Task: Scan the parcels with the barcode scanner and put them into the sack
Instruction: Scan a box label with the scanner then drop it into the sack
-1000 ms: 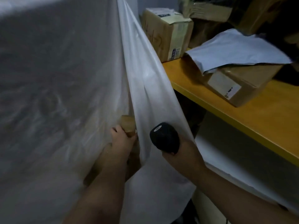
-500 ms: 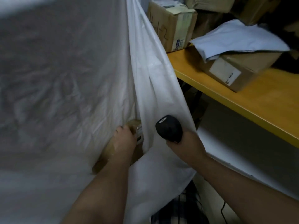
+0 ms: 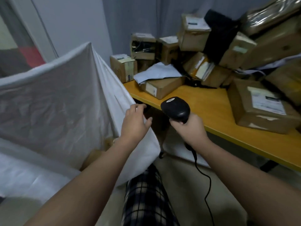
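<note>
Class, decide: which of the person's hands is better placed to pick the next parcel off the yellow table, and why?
Probably the left. The left hand is empty, fingers relaxed, close to the table; the right hand grips the barcode scanner, so it should scan.

Site: parcel depot.
Labelled boxes (image 3: pixel 193 38) piled on table (image 3: pixel 211 111); sack (image 3: pixel 57 103) just left of it; corded scanner (image 3: pixel 175 108) in front.

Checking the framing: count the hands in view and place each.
2. The left hand is open by the sack's rim; the right hand grips the scanner in front of the table. Neither is hidden.
</note>
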